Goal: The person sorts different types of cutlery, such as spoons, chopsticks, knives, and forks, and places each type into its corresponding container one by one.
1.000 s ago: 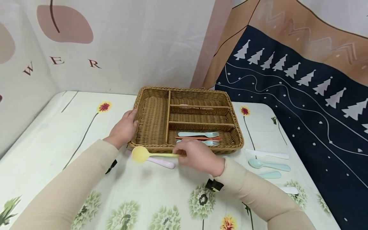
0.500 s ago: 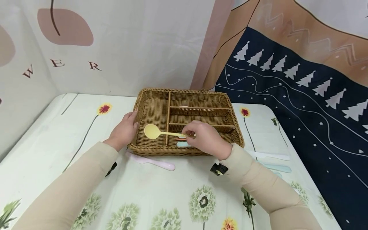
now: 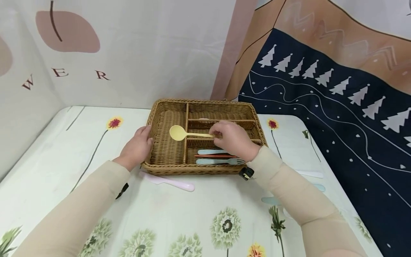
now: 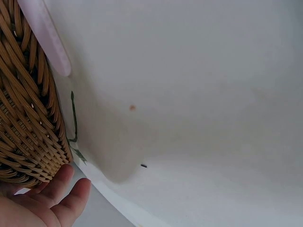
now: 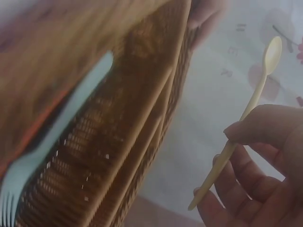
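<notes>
My right hand (image 3: 233,139) pinches the handle of a yellow spoon (image 3: 178,132) between thumb and fingers. It hangs over the wicker cutlery basket (image 3: 192,170), its bowl over the wide left compartment and its handle over the middle one. The right wrist view shows the spoon (image 5: 271,56) with the thumb on one side of the handle and fingers on the other. My left hand (image 3: 135,146) rests against the basket's left wall, fingers relaxed. Inside the front compartment lie a light blue fork (image 3: 213,161), an orange utensil (image 3: 212,156) and another light blue utensil (image 3: 210,152).
A pink knife (image 3: 174,184) lies on the flowered cloth before the basket. At right, partly under my forearm, are a white utensil (image 3: 309,174) and light blue ones (image 3: 269,200). Dividers (image 3: 185,146) split the basket. A printed curtain (image 3: 135,53) stands behind the table.
My right hand has carried the yellow spoon up and away from me, from in front of the basket to above its middle compartment. My left hand has stayed at the basket's left side.
</notes>
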The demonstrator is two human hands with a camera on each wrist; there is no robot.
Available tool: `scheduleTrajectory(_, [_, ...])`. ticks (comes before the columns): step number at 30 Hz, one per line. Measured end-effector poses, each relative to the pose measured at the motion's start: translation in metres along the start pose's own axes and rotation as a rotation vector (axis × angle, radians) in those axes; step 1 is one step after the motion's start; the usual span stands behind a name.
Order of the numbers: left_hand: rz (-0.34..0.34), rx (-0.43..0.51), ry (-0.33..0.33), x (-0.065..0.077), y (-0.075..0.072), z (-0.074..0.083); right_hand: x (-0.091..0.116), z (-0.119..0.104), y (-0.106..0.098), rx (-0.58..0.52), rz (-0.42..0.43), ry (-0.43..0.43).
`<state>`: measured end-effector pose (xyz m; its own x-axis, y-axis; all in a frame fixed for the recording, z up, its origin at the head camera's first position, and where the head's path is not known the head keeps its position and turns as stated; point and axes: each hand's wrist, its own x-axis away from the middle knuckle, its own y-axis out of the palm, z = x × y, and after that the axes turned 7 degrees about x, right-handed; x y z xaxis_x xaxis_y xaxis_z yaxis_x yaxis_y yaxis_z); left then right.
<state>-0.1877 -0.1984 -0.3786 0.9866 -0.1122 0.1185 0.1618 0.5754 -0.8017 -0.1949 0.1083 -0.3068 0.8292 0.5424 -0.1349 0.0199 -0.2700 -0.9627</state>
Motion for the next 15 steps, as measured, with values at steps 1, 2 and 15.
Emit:
scheduleTrajectory(1, [0.001, 0.003, 0.001, 0.0, 0.0, 0.0, -0.002, 0.002, -0.001, 0.007, 0.004, 0.002])
scheduleTrajectory(2, [0.002, 0.005, 0.001, 0.001, -0.001, 0.0, -0.004, 0.004, -0.002, 0.01, 0.005, 0.006])
scheduleTrajectory(15, [0.009, -0.001, 0.01, -0.002, 0.001, -0.002, -0.028, 0.033, -0.006, 0.032, -0.012, 0.071])
